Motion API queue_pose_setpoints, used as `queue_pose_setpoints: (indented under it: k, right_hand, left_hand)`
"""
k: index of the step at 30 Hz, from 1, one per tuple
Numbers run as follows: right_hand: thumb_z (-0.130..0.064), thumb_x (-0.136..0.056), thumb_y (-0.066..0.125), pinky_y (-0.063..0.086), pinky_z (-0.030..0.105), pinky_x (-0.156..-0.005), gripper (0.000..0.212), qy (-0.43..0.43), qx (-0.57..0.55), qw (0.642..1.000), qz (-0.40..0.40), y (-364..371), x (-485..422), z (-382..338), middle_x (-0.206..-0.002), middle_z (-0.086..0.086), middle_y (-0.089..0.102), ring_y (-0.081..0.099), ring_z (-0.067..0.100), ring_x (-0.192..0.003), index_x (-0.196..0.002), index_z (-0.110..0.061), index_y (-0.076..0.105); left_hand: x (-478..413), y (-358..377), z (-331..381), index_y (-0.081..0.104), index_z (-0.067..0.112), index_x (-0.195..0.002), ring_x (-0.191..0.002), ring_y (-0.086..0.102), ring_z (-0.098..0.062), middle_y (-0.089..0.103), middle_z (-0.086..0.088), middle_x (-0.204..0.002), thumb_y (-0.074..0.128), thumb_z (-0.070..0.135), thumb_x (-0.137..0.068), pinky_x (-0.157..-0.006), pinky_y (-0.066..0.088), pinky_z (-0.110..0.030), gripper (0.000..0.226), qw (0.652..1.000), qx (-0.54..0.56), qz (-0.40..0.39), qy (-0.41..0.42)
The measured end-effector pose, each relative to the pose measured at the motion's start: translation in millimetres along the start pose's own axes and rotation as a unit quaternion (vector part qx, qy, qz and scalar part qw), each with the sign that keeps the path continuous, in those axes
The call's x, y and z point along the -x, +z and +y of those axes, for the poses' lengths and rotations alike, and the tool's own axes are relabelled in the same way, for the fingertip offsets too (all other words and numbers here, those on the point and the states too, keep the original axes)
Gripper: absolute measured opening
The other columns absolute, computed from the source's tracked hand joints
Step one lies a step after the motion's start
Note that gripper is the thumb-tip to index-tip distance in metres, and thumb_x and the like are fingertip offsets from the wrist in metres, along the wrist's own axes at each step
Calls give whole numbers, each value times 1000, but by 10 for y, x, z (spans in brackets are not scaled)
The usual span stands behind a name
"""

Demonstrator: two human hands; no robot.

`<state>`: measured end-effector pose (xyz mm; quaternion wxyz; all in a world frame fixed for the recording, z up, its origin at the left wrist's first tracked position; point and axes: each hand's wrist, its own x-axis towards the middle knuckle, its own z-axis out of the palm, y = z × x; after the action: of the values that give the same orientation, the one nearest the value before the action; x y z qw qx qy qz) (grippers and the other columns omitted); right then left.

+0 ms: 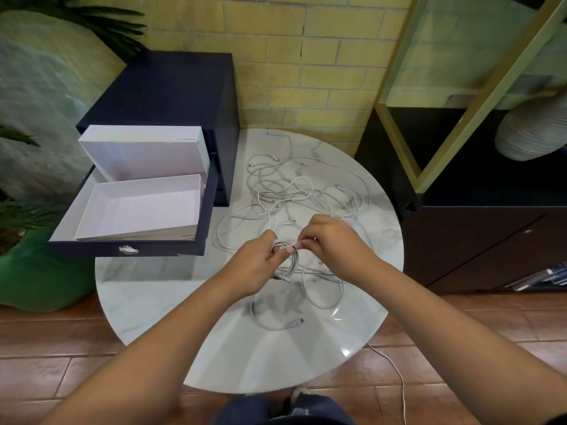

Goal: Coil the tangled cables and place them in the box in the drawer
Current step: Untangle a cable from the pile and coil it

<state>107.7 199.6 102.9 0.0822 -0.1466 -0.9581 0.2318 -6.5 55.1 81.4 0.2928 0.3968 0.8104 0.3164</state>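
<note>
Several white cables (pixel 294 188) lie tangled on the round marble table (pixel 233 342). My left hand (pixel 254 265) grips a small coil of white cable (pixel 291 262) just above the table. My right hand (pixel 334 243) pinches a strand at the top of that coil, close against the left fingers. A loose end with a plug (pixel 297 323) trails on the table below the hands. An open white box (pixel 138 207) sits in the pulled-out navy drawer (pixel 129 248) at the left, with its lid (pixel 144 151) propped behind it.
The navy drawer cabinet (pixel 171 90) stands against the yellow brick wall, touching the table's left side. A dark shelf unit (pixel 478 234) is at the right. A green pot with a plant (pixel 36 271) stands left of the drawer. One white cable (pixel 395 372) hangs to the wooden floor.
</note>
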Motion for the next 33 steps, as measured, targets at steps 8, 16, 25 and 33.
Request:
queue_pose_setpoints:
  k: [8,16,25,33]
  right_hand:
    - [-34,-86,69,51,20,-72,22,92,-152,984,19,57,45,-53,-93,-3,62,62,8,-80,-95,-15,62]
    - [-24,-78,79,42,8,-62,21,206,-321,924,23,137,61,-164,-75,-9,68,64,-2,-67,-87,-18,61]
    - [-14,-84,71,52,26,-73,5,201,-310,927,56,174,49,-163,-77,-5,67,63,9,-69,-87,-16,67]
    - [0,-91,60,47,16,-58,15,215,-520,827,-21,71,59,-136,-73,10,65,62,11,-63,-105,-5,59]
  left_hand:
    - [25,49,29,44,14,-79,-67,56,-17,55,-1,-75,45,43,-98,-57,51,-25,34,993,76,93,3]
    - [-24,75,102,49,12,-79,-73,62,-24,59,-3,-74,45,45,-96,-71,53,-52,38,984,92,150,8]
    - [-38,133,136,48,14,-78,-66,52,-11,54,2,-72,44,43,-98,-61,41,-26,35,982,147,118,-15]
    - [-104,131,-9,50,21,-99,-96,52,-13,54,3,-103,37,39,-101,-75,39,-23,22,992,98,73,1]
